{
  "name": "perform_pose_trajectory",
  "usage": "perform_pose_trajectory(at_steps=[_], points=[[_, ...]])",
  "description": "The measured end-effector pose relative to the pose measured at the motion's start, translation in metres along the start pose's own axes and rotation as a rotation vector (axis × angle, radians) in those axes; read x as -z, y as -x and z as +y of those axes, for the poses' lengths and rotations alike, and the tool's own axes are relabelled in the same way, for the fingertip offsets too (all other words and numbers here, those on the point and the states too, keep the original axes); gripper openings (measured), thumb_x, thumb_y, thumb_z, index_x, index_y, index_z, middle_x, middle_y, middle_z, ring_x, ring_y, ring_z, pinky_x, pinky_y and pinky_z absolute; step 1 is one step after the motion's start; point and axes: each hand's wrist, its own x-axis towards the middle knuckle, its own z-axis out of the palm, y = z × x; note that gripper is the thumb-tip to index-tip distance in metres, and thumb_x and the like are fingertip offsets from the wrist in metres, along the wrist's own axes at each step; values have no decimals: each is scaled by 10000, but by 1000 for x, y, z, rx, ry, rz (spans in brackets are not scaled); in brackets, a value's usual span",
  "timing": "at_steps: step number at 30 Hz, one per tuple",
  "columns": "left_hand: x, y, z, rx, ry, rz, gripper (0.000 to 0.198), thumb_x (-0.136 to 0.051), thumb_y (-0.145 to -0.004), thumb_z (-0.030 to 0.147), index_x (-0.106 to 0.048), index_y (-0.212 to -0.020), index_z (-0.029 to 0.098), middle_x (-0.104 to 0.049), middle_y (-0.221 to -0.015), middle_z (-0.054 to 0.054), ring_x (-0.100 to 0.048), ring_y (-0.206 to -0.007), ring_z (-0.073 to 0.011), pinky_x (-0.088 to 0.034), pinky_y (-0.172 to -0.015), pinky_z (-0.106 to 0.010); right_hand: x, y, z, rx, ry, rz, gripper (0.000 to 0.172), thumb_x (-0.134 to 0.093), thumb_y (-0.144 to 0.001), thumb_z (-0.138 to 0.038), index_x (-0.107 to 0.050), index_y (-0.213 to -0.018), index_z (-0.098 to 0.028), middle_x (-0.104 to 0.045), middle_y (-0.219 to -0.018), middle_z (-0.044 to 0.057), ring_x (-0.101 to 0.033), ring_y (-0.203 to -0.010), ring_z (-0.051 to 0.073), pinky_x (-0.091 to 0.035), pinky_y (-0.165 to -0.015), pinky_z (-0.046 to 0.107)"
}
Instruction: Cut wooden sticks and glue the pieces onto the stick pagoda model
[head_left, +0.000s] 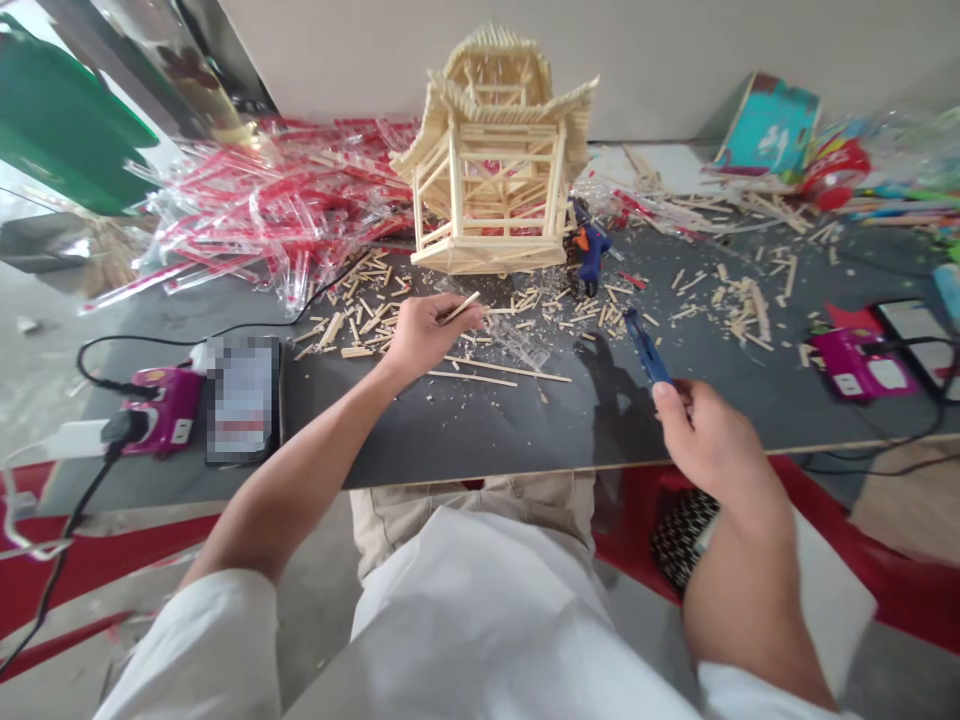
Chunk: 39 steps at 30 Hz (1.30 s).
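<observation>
My left hand (424,330) is closed on a short wooden stick (461,306), pinched at the fingertips above the dark board (465,425). My right hand (701,440) grips a blue-handled cutter (646,348) that points up and away over the board's right half. A pagoda-like model built of pale sticks (495,150) stands at the far middle of the board. Cut stick pieces (360,315) lie scattered around my left hand, and two long sticks (506,372) lie just right of it.
Red and clear plastic wrappers (277,205) pile up at the far left. A blue glue gun (591,250) stands beside the model. A phone (241,398) and a magenta power strip (161,410) sit left; another magenta strip (862,365) sits right. Red chair (847,540) below.
</observation>
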Motion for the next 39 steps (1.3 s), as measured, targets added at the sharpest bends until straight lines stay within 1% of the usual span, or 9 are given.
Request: perform_pose_trajectory(at_steps=[3,6,8,12,17,24,29,34,39], points=[[-1,2,5,-2,6,11,278,-708,-930,424,-835,-838,194,-816,-834,-36,-673,-708,-136,-480,-649,-262,0,16,-22,-37,-381,-141,521,-399,-1026,-691,-679,-1041,-252,-796,-958,128,-759,-951,332,-558,-924,464],[-2,4,12,1,4,49,263,-718,-923,411,-833,-831,192,-815,-829,-36,-680,-713,-136,-490,-652,-253,-9,28,-48,17,-670,-317,598,-407,-1005,-781,-678,-994,-248,-793,-971,112,-756,-911,286,-583,-875,399],[-4,6,16,3,4,71,241,-727,-922,395,-837,-845,195,-815,-819,-33,-686,-712,-136,-497,-658,-253,-17,32,-66,47,-740,-384,614,-407,-1005,-794,-674,-980,-241,-785,-954,95,-750,-898,264,-580,-848,367],[-7,10,19,-8,27,97,181,-754,-919,361,-845,-885,208,-822,-821,-28,-719,-728,-147,-519,-675,-264,-25,34,-95,92,-780,-437,616,-402,-1013,-792,-659,-977,-234,-765,-935,64,-741,-884,245,-553,-802,342],[-9,11,18,-12,-18,143,170,-760,-923,365,-848,-908,220,-828,-831,-29,-732,-732,-157,-536,-678,-273,-27,36,-112,105,-825,-444,591,-421,-1014,-782,-649,-984,-237,-749,-911,51,-736,-894,244,-528,-778,332],[-9,13,21,-37,-68,133,237,-732,-947,405,-839,-899,199,-810,-798,-29,-695,-691,-152,-492,-644,-270,-31,34,-123,112,-845,-448,571,-421,-1017,-773,-614,-954,-239,-700,-838,28,-725,-891,236,-513,-786,323],[-12,15,20,-93,-121,140,253,-728,-956,416,-845,-925,194,-801,-781,-32,-661,-655,-144,-463,-617,-269,-31,34,-130,109,-853,-415,573,-423,-1022,-762,-639,-999,-232,-718,-871,34,-711,-875,229,-502,-791,331],[-16,17,18,-167,-179,162,247,-718,-971,406,-846,-921,201,-791,-762,-36,-635,-620,-131,-471,-627,-266,-38,35,-135,146,-878,-368,578,-407,-1022,-774,-621,-965,-240,-700,-852,30,-698,-875,233,-500,-796,334],[-16,16,16,-148,-180,163,274,-710,-975,431,-846,-922,200,-792,-767,-40,-623,-619,-130,-465,-620,-265,-46,36,-138,143,-921,-327,561,-422,-1017,-777,-591,-928,-249,-676,-836,19,-670,-830,218,-493,-771,328]])
